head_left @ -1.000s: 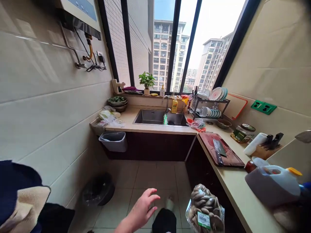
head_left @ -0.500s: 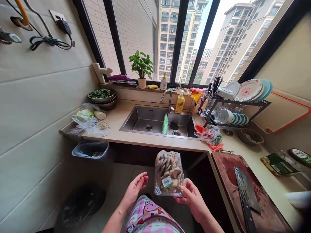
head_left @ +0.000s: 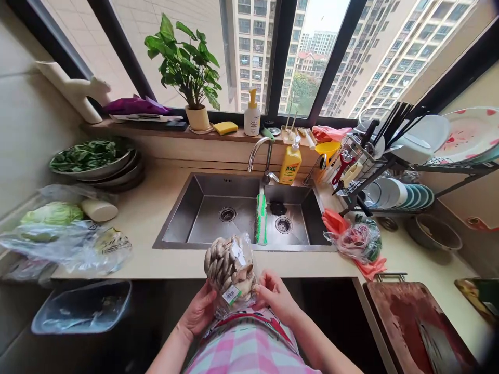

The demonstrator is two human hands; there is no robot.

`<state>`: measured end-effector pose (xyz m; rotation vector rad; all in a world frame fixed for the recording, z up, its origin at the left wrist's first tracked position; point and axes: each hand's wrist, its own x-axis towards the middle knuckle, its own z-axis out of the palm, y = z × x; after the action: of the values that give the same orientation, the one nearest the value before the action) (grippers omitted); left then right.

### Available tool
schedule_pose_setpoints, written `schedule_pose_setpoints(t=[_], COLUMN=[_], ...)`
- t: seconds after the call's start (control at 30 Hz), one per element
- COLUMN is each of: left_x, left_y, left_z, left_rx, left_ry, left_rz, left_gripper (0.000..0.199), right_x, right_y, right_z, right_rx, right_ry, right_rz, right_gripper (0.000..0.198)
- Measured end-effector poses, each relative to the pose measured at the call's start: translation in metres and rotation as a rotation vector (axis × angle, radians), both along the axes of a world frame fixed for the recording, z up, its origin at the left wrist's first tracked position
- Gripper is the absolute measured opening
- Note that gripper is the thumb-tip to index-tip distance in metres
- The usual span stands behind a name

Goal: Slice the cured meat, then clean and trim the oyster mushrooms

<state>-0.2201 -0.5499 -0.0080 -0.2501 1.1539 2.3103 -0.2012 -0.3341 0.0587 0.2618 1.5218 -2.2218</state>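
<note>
A plastic-wrapped pack of oyster mushrooms (head_left: 230,265) is held up in front of my apron, near the counter's front edge. Clear film covers the grey-brown clusters, and a label with a barcode and green strip sits low on it. My left hand (head_left: 202,306) grips the pack at its lower left side, its thumb along the edge. At the lower right, the fingers of my right hand (head_left: 273,296) pinch the film. Just beyond the pack lies the double steel sink (head_left: 187,208), with a green-and-white cloth (head_left: 261,218) draped over its divider.
Bagged cabbage (head_left: 52,214) and stacked bowls of leafy greens (head_left: 91,158) stand on the left. A plastic bin (head_left: 81,306) hangs below the counter edge. On the right are a dish rack (head_left: 370,197), a bagged vegetable (head_left: 358,239) and a cleaver (head_left: 436,343) on a cutting board (head_left: 405,317).
I have come closer to the sink. The mushroom pack has shifted left and is tilted. My left hand, apart from it before, now grips its side; my right hand stays on the film.
</note>
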Motion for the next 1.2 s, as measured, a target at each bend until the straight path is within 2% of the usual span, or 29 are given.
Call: schedule_pose_setpoints(t=[0.07,0.17,0.23,0.3,0.33,0.4,0.47,0.57,0.67,0.73,0.87,1.03,1.13,1.2], left_x=[-0.025,-0.055,-0.068,-0.074,-0.075,-0.071,-0.062,-0.042,-0.025,-0.02,-0.021,-0.033,-0.042,-0.047], left_y=[0.001,0.007,0.017,0.028,0.034,0.045,0.053,0.06,0.067,0.071,0.073,0.056,0.04,0.029], left_z=[0.004,0.008,0.006,0.003,0.001,-0.002,-0.005,-0.01,-0.011,-0.01,-0.005,-0.002,-0.002,-0.003], left_rx=[-0.034,-0.054,-0.047,-0.047,-0.05,-0.063,-0.072,-0.042,0.027,0.05,0.093,0.168,0.202,0.231], left_ry=[-0.021,-0.052,-0.087,-0.132,-0.158,-0.219,-0.291,-0.393,-0.483,-0.509,-0.48,-0.453,-0.418,-0.38], left_rz=[-0.007,0.056,0.135,0.248,0.308,0.426,0.539,0.722,0.83,0.876,0.918,0.81,0.753,0.711], left_gripper=[0.06,0.062,0.064,0.065,0.066,0.068,0.07,0.068,0.066,0.066,0.057,0.044,0.05,0.056], right_x=[-0.027,-0.079,-0.131,-0.194,-0.227,-0.29,-0.34,-0.384,-0.399,-0.398,-0.383,-0.336,-0.306,-0.293], right_y=[0.006,0.035,0.068,0.104,0.119,0.143,0.156,0.161,0.163,0.164,0.173,0.206,0.217,0.208], right_z=[-0.004,-0.016,-0.03,-0.048,-0.058,-0.083,-0.112,-0.154,-0.187,-0.201,-0.207,-0.184,-0.156,-0.131], right_rx=[-0.013,0.031,0.279,0.804,0.943,1.113,1.254,1.405,1.494,1.521,1.522,1.514,1.512,1.486], right_ry=[-0.024,-0.025,-0.013,-0.011,-0.029,-0.038,-0.048,-0.104,-0.16,-0.156,-0.1,-0.097,-0.068,0.07], right_rz=[0.038,0.216,0.274,0.143,0.112,0.114,0.141,0.216,0.295,0.339,0.374,0.278,0.245,0.234], right_gripper=[0.043,0.039,0.035,0.03,0.029,0.026,0.031,0.041,0.039,0.037,0.039,0.032,0.022,0.018])
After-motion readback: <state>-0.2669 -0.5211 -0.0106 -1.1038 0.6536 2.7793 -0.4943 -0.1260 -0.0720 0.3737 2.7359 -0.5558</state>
